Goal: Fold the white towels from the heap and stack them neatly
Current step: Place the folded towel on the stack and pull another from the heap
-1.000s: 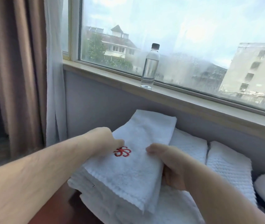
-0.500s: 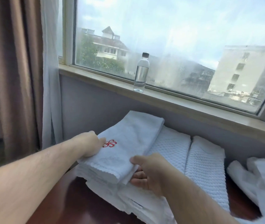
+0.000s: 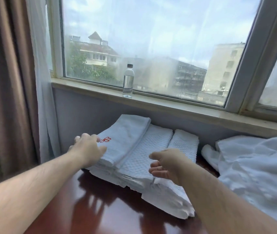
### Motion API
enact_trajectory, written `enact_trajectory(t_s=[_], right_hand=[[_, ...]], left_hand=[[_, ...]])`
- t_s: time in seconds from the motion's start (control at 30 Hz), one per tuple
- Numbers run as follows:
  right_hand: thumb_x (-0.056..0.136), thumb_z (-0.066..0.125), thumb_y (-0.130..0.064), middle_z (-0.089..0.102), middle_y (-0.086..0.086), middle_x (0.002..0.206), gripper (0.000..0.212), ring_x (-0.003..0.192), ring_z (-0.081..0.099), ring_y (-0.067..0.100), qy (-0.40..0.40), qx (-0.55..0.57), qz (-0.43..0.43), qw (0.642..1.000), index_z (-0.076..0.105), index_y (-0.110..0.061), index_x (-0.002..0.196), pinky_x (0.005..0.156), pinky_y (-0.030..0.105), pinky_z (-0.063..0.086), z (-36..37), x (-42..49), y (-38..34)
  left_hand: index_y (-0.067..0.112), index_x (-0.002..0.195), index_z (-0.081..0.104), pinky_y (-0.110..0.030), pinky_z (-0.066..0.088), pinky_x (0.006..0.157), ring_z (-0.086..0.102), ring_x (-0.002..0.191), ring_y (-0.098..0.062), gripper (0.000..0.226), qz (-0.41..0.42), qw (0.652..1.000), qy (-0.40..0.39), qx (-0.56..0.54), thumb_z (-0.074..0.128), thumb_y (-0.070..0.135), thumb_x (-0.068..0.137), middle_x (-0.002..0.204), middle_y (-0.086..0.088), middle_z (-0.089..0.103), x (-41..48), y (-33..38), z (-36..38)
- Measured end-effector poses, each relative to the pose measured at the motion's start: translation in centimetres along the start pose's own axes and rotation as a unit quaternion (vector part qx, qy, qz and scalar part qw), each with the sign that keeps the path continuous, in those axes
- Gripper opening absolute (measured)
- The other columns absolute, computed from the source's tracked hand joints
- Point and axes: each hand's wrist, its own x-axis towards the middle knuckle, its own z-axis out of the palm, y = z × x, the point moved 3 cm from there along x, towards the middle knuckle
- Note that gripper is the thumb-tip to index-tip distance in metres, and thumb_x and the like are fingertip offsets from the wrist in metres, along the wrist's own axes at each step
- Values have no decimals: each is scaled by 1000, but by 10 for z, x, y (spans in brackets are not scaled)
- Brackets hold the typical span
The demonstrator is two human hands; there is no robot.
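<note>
A folded white towel with a red emblem (image 3: pixel 126 135) lies on top of the left stack of folded white towels (image 3: pixel 144 149), against the wall below the window. My left hand (image 3: pixel 87 149) rests on the near left end of that top towel, fingers relaxed. My right hand (image 3: pixel 166 164) hovers just above the waffle-textured folded towels, fingers loosely curled and holding nothing. A second folded waffle towel (image 3: pixel 185 142) lies beside the stack. The heap of unfolded white towels (image 3: pixel 256 166) sits at the right.
A dark glossy wooden table (image 3: pixel 100 208) carries everything. A clear water bottle (image 3: pixel 128 81) stands on the window sill (image 3: pixel 168 105) behind the stack. A brown curtain (image 3: pixel 7 81) and a white sheer curtain hang at the left.
My right hand has let go of the emblem towel's near edge and drawn back to the right. The towel now lies flat on the stack, and my left hand still touches it.
</note>
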Motion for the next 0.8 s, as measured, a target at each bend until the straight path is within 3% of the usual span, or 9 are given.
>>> enact_trajectory(t_s=[0.1, 0.27, 0.43, 0.57, 0.67, 0.73, 0.8], right_hand=[[91, 71, -11, 66, 25, 95, 17, 58, 74, 24, 36, 11, -6, 999, 56, -4, 94, 51, 27, 56, -38, -28, 10], [92, 68, -12, 65, 21, 89, 16, 50, 69, 20, 102, 13, -2, 995, 64, 1, 100, 51, 25, 55, -117, -79, 39], [92, 68, -14, 63, 18, 84, 16, 52, 66, 20, 185, 28, 9, 982, 61, -2, 99, 51, 29, 56, -207, -131, 74], [92, 66, -20, 64, 11, 74, 14, 48, 61, 16, 259, 8, 24, 966, 61, -7, 95, 48, 25, 53, -273, -163, 115], [89, 66, -25, 65, 6, 64, 16, 51, 59, 18, 351, -53, 11, 935, 65, -10, 82, 51, 31, 54, -323, -178, 143], [88, 65, -31, 67, 4, 60, 26, 58, 62, 24, 424, -104, -9, 900, 62, -12, 69, 62, 43, 58, -356, -188, 157], [88, 63, -37, 69, 0, 65, 28, 69, 66, 25, 485, -136, -11, 864, 64, -16, 70, 69, 42, 58, -390, -200, 167]], left_hand=[[31, 139, 49, -48, 34, 110, 28, 139, -24, 49, 42, 999, -8, -2, 49, 49, 93, 147, 3, 39, -25, 37, 9], [23, 140, 49, -44, 34, 113, 34, 137, -25, 51, 149, 986, -65, -32, 51, 49, 96, 146, -4, 43, -63, 117, 45], [26, 141, 47, -38, 34, 111, 33, 137, -20, 50, 263, 954, -125, -68, 52, 50, 97, 146, -1, 40, -114, 214, 97], [30, 140, 47, -26, 35, 100, 36, 131, -16, 49, 348, 919, -145, -114, 54, 49, 95, 142, 3, 42, -160, 281, 139], [39, 144, 41, -28, 28, 110, 28, 139, -13, 55, 413, 891, -128, -140, 57, 52, 93, 150, 9, 37, -189, 324, 165], [47, 147, 33, -32, 23, 115, 20, 143, -12, 61, 457, 873, -112, -130, 54, 60, 91, 155, 13, 29, -206, 354, 179], [53, 148, 23, -35, 21, 118, 13, 146, -12, 68, 496, 854, -105, -119, 49, 68, 87, 158, 16, 20, -222, 385, 193]])
